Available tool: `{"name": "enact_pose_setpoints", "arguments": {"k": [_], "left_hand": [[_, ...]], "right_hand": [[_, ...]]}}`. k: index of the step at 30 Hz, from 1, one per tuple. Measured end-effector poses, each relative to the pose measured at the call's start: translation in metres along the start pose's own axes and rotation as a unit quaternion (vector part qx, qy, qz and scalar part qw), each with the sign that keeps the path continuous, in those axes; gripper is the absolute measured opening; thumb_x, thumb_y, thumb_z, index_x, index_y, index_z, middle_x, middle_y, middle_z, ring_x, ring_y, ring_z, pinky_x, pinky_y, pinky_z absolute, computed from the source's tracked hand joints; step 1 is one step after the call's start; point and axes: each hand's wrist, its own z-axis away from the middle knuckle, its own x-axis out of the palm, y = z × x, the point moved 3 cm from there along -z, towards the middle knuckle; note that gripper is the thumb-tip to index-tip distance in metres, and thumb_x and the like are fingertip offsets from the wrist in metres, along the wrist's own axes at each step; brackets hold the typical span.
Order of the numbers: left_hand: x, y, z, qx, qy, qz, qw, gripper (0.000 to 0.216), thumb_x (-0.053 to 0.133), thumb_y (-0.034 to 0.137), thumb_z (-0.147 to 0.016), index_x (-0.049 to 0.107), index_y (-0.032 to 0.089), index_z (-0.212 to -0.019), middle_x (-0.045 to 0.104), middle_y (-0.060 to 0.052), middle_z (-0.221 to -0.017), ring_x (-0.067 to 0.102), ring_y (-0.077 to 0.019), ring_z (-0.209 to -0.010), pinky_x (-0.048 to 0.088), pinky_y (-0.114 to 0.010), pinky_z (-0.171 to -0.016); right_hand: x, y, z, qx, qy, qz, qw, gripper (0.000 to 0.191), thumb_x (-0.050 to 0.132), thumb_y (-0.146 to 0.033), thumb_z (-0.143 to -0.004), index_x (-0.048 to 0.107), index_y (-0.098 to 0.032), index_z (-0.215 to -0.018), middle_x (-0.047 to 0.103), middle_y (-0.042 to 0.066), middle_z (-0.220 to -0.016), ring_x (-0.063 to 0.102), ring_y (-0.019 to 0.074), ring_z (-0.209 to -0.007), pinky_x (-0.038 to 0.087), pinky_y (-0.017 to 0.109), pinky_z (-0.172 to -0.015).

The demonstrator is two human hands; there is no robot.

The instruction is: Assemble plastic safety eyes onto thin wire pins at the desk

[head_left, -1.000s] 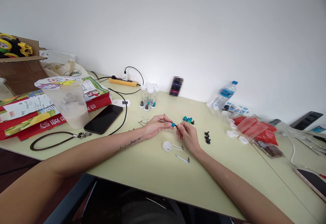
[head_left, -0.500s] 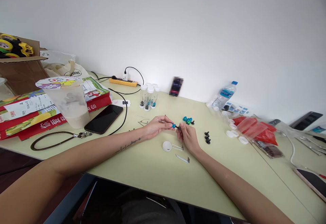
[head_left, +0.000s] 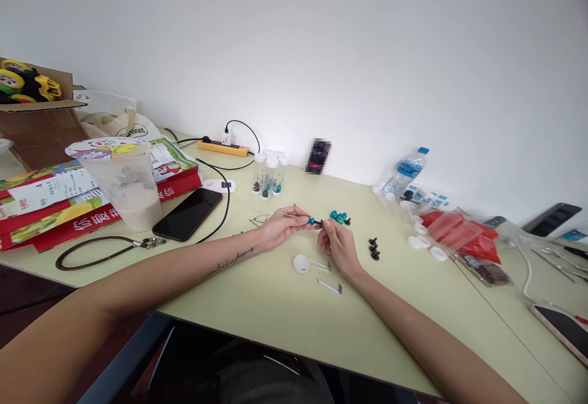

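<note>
Between finger and thumb, my left hand [head_left: 283, 230] pinches a small blue metallic piece [head_left: 311, 221]; a thin metal rod [head_left: 286, 214] lies along its fingers. My right hand [head_left: 339, 246] pinches the head end of a black screw-like piece [head_left: 318, 223], whose shaft points left and meets the blue piece. How far the shaft goes in is too small to tell. Just beyond my right hand sit several blue and green pieces [head_left: 339, 216]. Several black screw-like pieces [head_left: 374, 248] stand to its right. Below my hands are a white round cap [head_left: 301, 264] and L-shaped metal keys [head_left: 329, 286].
Clear capped tubes [head_left: 271, 174] stand near the wall. On the left are a cup [head_left: 124, 190], a phone [head_left: 187, 214], a cord loop [head_left: 98, 257] and a power strip [head_left: 223, 147]. At right are a water bottle [head_left: 407, 171], white caps [head_left: 438, 253] and a red bag [head_left: 478, 245].
The blue piece and black screw-like piece have shifted slightly up and left, and the shaft now lies more level. My right fingertips have moved a little toward the screw's head.
</note>
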Motion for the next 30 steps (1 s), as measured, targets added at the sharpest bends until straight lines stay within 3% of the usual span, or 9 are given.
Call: {"name": "enact_pose_setpoints", "arguments": {"k": [7, 13, 24, 30], "left_hand": [[-0.0011, 0.0017, -0.0007, 0.009, 0.019, 0.016, 1.000, 0.019, 0.073, 0.016, -0.066, 0.062, 0.009, -0.079, 0.064, -0.005, -0.085, 0.064, -0.0144, -0.079, 0.044, -0.030, -0.089], [-0.0017, 0.0005, -0.0011, 0.003, 0.010, 0.005, 1.000, 0.021, 0.074, 0.017, -0.065, 0.062, 0.009, -0.081, 0.065, -0.005, -0.081, 0.064, -0.0142, -0.077, 0.044, -0.031, -0.088], [-0.0009, 0.0011, -0.0002, 0.009, 0.003, -0.004, 1.000, 0.024, 0.076, 0.018, -0.062, 0.061, 0.009, -0.079, 0.065, -0.005, -0.082, 0.065, -0.0150, -0.076, 0.045, -0.031, -0.085], [0.0007, 0.0019, 0.0008, 0.000, 0.008, -0.015, 1.000, 0.026, 0.077, 0.018, -0.060, 0.062, 0.009, -0.079, 0.066, -0.005, -0.080, 0.065, -0.0160, -0.076, 0.045, -0.032, -0.085]], "right_hand": [[0.0000, -0.0029, -0.0013, -0.055, 0.040, -0.018, 0.998, 0.029, 0.053, -0.035, -0.082, 0.053, -0.022, -0.108, 0.059, 0.002, -0.081, 0.059, 0.0151, -0.067, 0.049, 0.029, -0.062], [0.0001, -0.0019, 0.0006, -0.066, 0.051, -0.024, 0.996, 0.019, 0.052, -0.030, -0.082, 0.058, -0.021, -0.099, 0.061, 0.002, -0.078, 0.061, 0.0149, -0.068, 0.050, 0.030, -0.065], [-0.0007, 0.0011, 0.0003, -0.038, 0.040, -0.023, 0.998, 0.022, 0.053, -0.037, -0.082, 0.058, -0.018, -0.092, 0.062, 0.003, -0.068, 0.058, 0.0152, -0.060, 0.051, 0.031, -0.062], [-0.0010, -0.0016, 0.0000, -0.024, 0.023, -0.017, 0.999, 0.027, 0.049, -0.045, -0.083, 0.056, -0.019, -0.079, 0.061, 0.003, -0.067, 0.058, 0.0149, -0.057, 0.049, 0.028, -0.055]]}}
